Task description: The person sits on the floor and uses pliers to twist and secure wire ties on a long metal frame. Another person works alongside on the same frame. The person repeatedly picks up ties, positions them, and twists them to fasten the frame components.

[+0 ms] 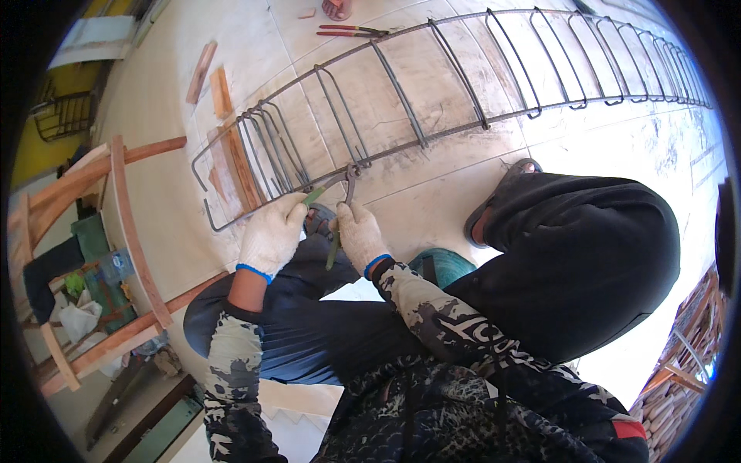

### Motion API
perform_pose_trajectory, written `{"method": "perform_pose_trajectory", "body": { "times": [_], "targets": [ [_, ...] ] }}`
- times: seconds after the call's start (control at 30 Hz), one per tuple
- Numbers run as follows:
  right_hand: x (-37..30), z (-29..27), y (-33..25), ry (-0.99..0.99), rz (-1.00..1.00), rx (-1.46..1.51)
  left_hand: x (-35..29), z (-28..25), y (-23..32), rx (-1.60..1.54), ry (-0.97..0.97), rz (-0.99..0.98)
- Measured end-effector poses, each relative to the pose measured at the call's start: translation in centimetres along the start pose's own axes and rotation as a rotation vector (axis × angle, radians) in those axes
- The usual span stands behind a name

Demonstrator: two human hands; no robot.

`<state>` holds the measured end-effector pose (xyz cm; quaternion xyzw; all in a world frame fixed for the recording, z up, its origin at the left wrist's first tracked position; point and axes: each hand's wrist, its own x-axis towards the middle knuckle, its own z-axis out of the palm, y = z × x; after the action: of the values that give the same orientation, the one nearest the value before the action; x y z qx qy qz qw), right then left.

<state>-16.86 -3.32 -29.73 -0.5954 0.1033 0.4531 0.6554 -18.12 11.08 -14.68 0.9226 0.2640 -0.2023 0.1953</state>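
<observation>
Bright light washed the tiled floor (610, 150), strongest toward the right, where glare burned patches to plain white and hid the tile joints. The black trousers (587, 266) sank into deep shade, their folds faint. Around the wooden frame (137, 231), the left side looked dimmer, and small things there were soft. The pliers (351, 177) at the centre appeared reasonably crisp. Fisheye distortion bowed the rebar cage (397, 94), crowding its far stirrups; black vignetting swallowed the corners, and bluish fringing tinged the right rim.

The steel cage (458, 74) leaves wide reach-through gaps mid-length, but bunched stirrups (270, 151) obstruct its left end.
</observation>
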Motion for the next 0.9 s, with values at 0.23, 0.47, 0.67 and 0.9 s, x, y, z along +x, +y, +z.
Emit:
{"method": "perform_pose_trajectory", "body": {
  "times": [0.23, 0.47, 0.67, 0.9],
  "targets": [
    [0.0, 0.3, -0.2, -0.008, -0.03, 0.067, -0.5, 0.3, 0.2, 0.016, -0.058, 0.015],
    [0.3, 0.3, 0.5, 0.0, -0.046, 0.074, -0.8, 1.4, -0.2, 0.029, -0.027, 0.044],
    [-0.3, 0.4, -0.7, 0.02, -0.032, 0.022, -0.5, 0.7, -1.4, -0.002, 0.051, 0.058],
    [-0.9, 0.3, -1.3, 0.0, -0.023, 0.09, -1.2, 0.8, 0.1, -0.018, -0.029, 0.006]
  ]
}}
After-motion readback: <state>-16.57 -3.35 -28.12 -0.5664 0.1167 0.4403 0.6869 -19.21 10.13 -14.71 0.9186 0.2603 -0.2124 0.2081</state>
